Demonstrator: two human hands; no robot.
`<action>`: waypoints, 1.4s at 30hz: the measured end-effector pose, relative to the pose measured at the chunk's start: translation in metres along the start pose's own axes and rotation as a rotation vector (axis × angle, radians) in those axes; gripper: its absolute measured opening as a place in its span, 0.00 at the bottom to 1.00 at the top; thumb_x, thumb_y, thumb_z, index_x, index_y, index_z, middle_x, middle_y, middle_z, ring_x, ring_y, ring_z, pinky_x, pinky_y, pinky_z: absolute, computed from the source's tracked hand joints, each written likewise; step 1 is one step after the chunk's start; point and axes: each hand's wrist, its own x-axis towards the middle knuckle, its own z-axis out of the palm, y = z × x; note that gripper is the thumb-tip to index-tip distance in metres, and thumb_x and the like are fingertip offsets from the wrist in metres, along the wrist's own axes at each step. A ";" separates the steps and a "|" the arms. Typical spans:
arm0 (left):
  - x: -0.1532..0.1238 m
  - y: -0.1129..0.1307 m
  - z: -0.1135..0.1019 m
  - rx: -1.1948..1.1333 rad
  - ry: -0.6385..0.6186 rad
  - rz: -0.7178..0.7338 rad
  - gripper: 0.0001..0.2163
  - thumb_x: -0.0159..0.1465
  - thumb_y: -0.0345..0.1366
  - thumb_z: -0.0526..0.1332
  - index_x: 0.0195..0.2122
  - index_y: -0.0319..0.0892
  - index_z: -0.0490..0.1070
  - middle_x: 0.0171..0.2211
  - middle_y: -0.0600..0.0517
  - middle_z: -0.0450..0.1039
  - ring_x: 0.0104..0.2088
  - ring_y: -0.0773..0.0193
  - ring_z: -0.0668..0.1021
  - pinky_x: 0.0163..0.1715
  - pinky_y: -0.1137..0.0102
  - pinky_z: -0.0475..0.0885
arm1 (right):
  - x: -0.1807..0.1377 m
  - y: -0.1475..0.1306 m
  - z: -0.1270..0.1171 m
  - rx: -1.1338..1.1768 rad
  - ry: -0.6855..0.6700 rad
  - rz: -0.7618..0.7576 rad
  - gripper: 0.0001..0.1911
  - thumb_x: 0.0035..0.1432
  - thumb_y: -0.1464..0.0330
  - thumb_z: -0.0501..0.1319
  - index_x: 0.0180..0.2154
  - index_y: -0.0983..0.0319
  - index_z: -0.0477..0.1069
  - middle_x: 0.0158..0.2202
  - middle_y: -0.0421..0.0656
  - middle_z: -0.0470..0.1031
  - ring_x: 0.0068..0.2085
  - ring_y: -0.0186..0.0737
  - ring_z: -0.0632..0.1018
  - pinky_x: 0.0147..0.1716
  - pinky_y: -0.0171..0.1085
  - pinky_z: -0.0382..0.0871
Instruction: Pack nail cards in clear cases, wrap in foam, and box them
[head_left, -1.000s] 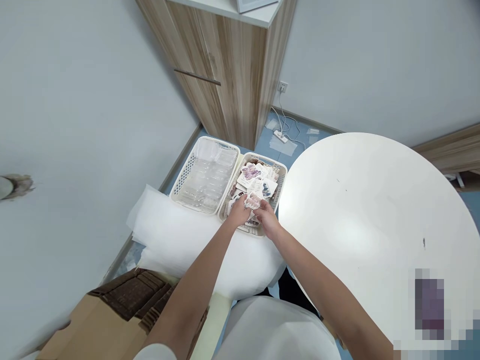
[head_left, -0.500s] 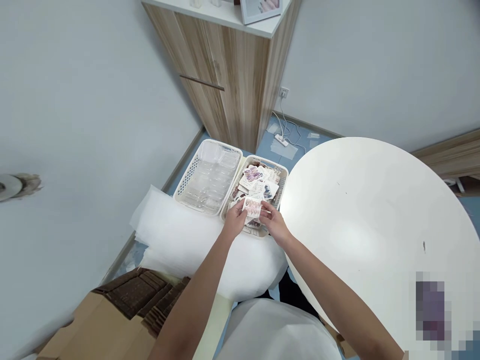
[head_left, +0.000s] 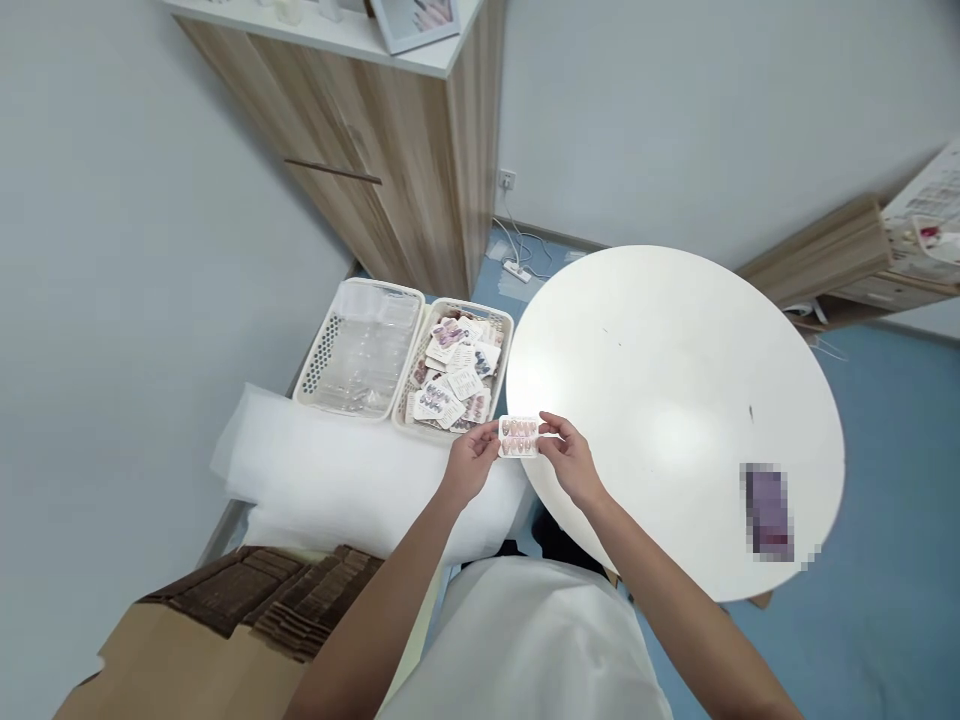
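A small white card of press-on nails (head_left: 518,437), set with two rows of pinkish nails, is held level between my two hands. My left hand (head_left: 471,462) pinches its left edge, thumb and fingers closed on it. At the right edge my right hand (head_left: 571,457) grips the same card with thumb and fingertips. Just beyond my left hand stands a white basket (head_left: 504,352) heaped with similar nail cards (head_left: 448,375), some showing purple or dark nails, others printed backs. Beside it, on the left, a second white basket (head_left: 319,355) holds clear plastic boxes (head_left: 367,355).
A round white table (head_left: 637,370) stands at the right, with a pixelated purple item (head_left: 769,512) on it. White foam wrap (head_left: 322,475) lies before the baskets. Cardboard (head_left: 187,650) is at lower left. A wooden cabinet (head_left: 390,150) and a power strip (head_left: 517,270) are behind.
Both hands have lifted the nail card away from above the right basket toward the table's edge, nearer my body. The view has turned to the right.
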 end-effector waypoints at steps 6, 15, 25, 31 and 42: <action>-0.022 -0.003 0.055 0.049 -0.110 -0.007 0.19 0.54 0.38 0.59 0.47 0.39 0.64 0.30 0.51 0.69 0.30 0.68 0.73 0.33 0.70 0.69 | -0.039 0.007 -0.062 0.062 0.067 -0.016 0.19 0.47 0.59 0.60 0.41 0.60 0.69 0.33 0.41 0.69 0.31 0.33 0.70 0.37 0.40 0.66; -0.054 0.007 0.149 0.216 -0.204 0.095 0.19 0.53 0.38 0.60 0.46 0.40 0.65 0.30 0.50 0.71 0.31 0.66 0.74 0.35 0.68 0.69 | -0.089 0.015 -0.168 0.072 -0.002 -0.030 0.15 0.46 0.59 0.61 0.35 0.61 0.72 0.27 0.40 0.72 0.26 0.32 0.70 0.31 0.36 0.63; -0.074 0.001 0.247 0.306 -0.270 0.131 0.17 0.54 0.40 0.59 0.45 0.42 0.66 0.31 0.51 0.72 0.33 0.65 0.74 0.37 0.67 0.69 | -0.124 0.027 -0.262 0.136 -0.086 -0.052 0.12 0.46 0.61 0.60 0.32 0.61 0.72 0.25 0.38 0.70 0.24 0.29 0.67 0.26 0.33 0.60; -0.094 -0.014 0.275 0.165 -0.217 -0.018 0.17 0.57 0.45 0.56 0.44 0.40 0.66 0.36 0.48 0.71 0.33 0.67 0.75 0.39 0.66 0.69 | -0.133 0.044 -0.283 0.278 -0.015 -0.036 0.11 0.46 0.62 0.61 0.31 0.61 0.67 0.26 0.37 0.69 0.25 0.31 0.72 0.26 0.33 0.61; -0.107 -0.027 0.290 0.180 -0.226 -0.031 0.17 0.55 0.44 0.59 0.41 0.38 0.70 0.31 0.50 0.72 0.30 0.67 0.74 0.40 0.65 0.69 | -0.140 0.060 -0.283 0.316 -0.079 -0.022 0.14 0.45 0.60 0.62 0.32 0.61 0.67 0.31 0.41 0.72 0.32 0.35 0.75 0.32 0.34 0.64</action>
